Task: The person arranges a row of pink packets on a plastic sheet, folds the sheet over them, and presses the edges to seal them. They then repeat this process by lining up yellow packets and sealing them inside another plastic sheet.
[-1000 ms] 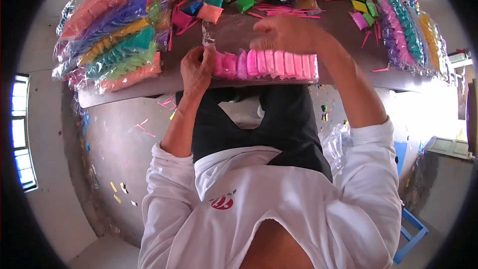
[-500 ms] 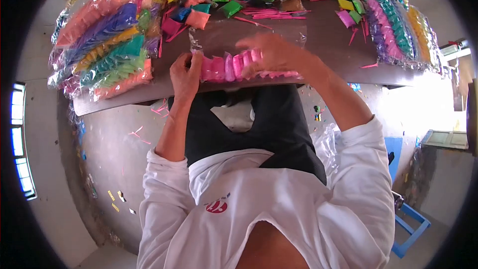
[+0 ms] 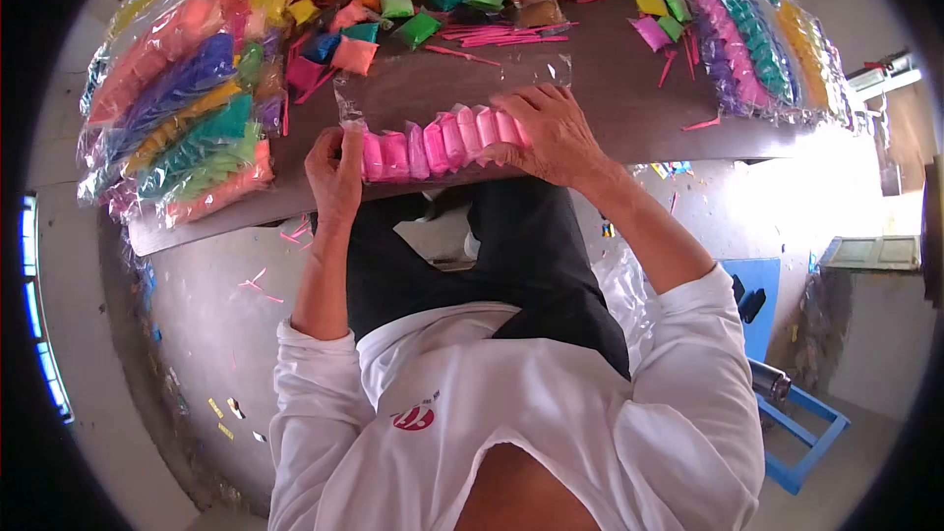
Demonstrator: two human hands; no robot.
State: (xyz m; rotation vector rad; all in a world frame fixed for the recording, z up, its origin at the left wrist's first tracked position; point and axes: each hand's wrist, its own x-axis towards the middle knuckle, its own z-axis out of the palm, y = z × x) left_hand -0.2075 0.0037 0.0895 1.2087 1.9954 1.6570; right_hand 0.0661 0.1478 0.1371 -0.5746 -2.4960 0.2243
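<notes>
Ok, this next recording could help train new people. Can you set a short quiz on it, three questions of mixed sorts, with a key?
1. True or false: the left hand is at the left end of the row of pink packets, and the right hand is at the other end.

2. Short answer: what long, slim things lie on the table just beyond that row, in front of the loose coloured packets?

3. Multiple choice: where do the bagged packets lie?
A) Only at the left
B) Only at the right
C) At both left and right

Key:
1. True
2. Thin pink strips
3. C
</notes>
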